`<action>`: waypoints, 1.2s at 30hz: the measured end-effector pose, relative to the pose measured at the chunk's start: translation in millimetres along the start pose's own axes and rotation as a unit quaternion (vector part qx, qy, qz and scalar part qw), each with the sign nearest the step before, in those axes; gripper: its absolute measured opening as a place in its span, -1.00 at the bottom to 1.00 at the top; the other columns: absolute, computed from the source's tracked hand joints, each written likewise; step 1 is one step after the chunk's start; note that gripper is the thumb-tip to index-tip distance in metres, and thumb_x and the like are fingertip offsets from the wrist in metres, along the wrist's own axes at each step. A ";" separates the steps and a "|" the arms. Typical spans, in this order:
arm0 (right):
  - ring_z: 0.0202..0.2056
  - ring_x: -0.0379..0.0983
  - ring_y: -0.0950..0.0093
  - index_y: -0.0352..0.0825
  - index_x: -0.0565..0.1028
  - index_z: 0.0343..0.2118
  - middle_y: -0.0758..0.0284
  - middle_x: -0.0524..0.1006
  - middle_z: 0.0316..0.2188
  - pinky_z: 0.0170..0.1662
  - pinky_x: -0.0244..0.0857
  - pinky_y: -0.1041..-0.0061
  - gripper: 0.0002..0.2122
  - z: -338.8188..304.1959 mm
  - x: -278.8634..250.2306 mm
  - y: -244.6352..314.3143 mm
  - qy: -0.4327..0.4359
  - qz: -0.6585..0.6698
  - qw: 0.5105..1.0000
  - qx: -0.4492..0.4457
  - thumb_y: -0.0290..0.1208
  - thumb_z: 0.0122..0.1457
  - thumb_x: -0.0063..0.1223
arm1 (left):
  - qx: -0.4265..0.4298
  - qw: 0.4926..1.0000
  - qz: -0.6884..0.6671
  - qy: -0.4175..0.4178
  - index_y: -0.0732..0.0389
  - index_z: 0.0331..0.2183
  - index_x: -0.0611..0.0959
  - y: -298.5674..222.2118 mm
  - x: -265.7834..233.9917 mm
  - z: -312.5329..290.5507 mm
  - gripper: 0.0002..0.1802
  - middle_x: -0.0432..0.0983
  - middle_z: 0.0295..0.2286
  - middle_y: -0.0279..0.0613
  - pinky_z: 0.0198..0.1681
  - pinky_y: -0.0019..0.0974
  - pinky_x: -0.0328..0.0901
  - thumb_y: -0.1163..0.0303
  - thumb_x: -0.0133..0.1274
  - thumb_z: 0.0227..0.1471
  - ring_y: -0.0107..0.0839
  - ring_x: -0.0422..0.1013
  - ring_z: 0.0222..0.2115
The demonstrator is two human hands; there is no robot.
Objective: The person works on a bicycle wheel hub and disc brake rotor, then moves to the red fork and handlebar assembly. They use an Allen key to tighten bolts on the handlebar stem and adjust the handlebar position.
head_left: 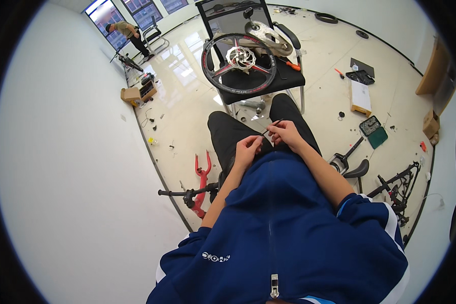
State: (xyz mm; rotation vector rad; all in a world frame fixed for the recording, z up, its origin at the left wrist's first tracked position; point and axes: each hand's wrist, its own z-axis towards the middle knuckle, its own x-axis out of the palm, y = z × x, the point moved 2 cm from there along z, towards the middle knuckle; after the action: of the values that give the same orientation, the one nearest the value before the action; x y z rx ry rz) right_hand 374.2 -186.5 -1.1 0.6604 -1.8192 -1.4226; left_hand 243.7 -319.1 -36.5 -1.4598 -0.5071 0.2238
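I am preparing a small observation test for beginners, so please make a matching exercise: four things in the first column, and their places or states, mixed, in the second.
Column one:
1. Three-spoke wheel
2. Thin dark rod
3. Red fork
4. Green case

Column two:
A. Open on the floor, at the right
B. Between the left hand and the right hand
C. Left of the person's legs
D. On the black chair

Pairs: 1-D, 2-B, 3-C, 4-A

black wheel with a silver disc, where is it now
In the head view, at upper centre, the black wheel is on the black mesh-backed chair, left of the orange-handled tool.
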 end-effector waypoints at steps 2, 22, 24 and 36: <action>-0.58 0.45 0.65 -0.38 0.52 -0.33 0.33 0.54 -0.49 -0.55 0.35 0.68 -0.85 1.4 -6.7 -2.2 -0.006 -0.005 1.000 -0.003 -0.37 0.18 0.10 | -0.002 1.000 -0.019 0.007 0.31 -0.24 0.66 4.4 -0.7 3.4 -0.75 0.49 -0.52 -0.38 -0.53 -0.58 0.18 0.33 0.07 0.15 -0.68 0.30 -0.59; -0.61 0.45 0.61 -0.34 0.50 -0.38 0.38 0.51 -0.54 -0.57 0.33 0.68 -0.73 6.9 -22.6 -12.0 -0.022 0.039 0.998 0.049 -0.19 0.23 0.03 | -0.014 1.000 -0.007 -0.008 0.28 -0.31 0.66 3.4 0.9 3.9 -0.79 0.49 -0.55 -0.39 -0.55 -0.59 0.17 0.33 0.09 0.12 -0.68 0.31 -0.61; -0.61 0.44 0.61 -0.34 0.50 -0.38 0.38 0.51 -0.54 -0.57 0.33 0.68 -0.72 8.0 -22.8 -13.3 -0.021 0.041 0.998 0.053 -0.18 0.23 0.03 | -0.013 1.000 0.002 0.000 0.27 -0.33 0.67 3.3 0.7 3.9 -0.78 0.49 -0.56 -0.39 -0.56 -0.60 0.17 0.31 0.07 0.14 -0.69 0.31 -0.61; -0.58 0.45 0.60 -0.34 0.50 -0.36 0.37 0.51 -0.54 -0.53 0.35 0.66 -0.74 13.8 -26.4 -18.0 -0.019 0.046 0.997 0.058 -0.20 0.24 0.00 | -0.015 0.999 0.049 0.006 0.26 -0.37 0.68 4.1 1.1 8.4 -0.73 0.48 -0.58 -0.39 -0.58 -0.58 0.17 0.25 0.04 0.15 -0.68 0.31 -0.63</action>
State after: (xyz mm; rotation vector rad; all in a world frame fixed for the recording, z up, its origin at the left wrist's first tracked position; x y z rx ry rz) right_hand 378.6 -162.8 -26.3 0.6018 -1.9488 -1.2853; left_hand 241.4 -310.7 -40.0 -1.5161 -0.4314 0.2861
